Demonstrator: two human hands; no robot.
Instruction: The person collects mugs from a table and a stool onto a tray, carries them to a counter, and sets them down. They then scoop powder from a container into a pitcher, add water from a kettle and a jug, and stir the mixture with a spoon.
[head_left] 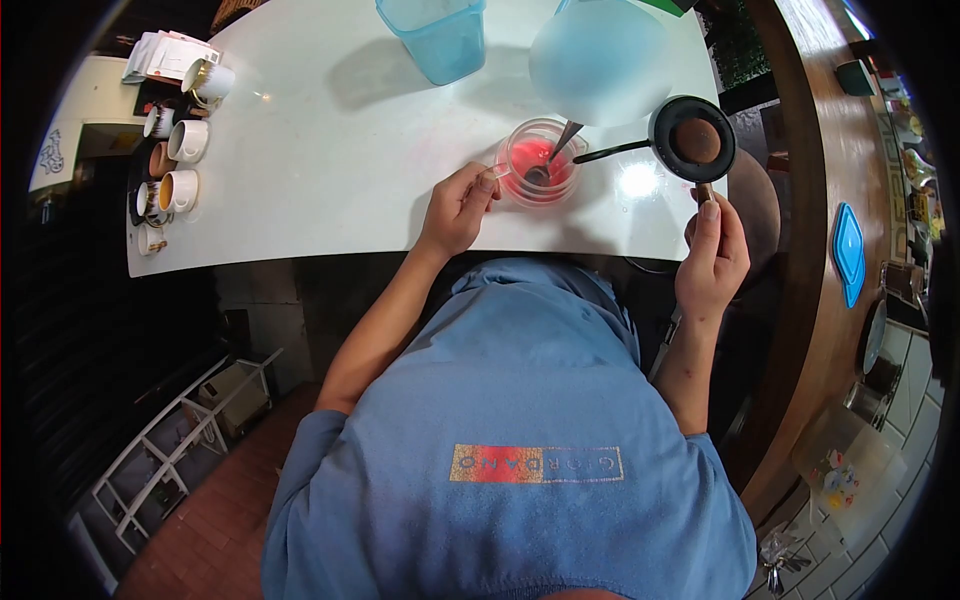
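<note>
My left hand is closed on the handle of a clear jug, which stands near the table's front edge. Red liquid lies inside it, and a dark metal spoon leans in the liquid, its handle rising over the rim. Raised at the right, my right hand pinches the short brownish handle of a round black-rimmed utensil with a brown centre. A thin black arm runs left from its rim toward the jug. Its exact kind I cannot make out.
On the white table stand a blue plastic container and a blurred pale-blue round object at the back. Several mugs line the left edge. A blue lid rests on the wooden counter at right.
</note>
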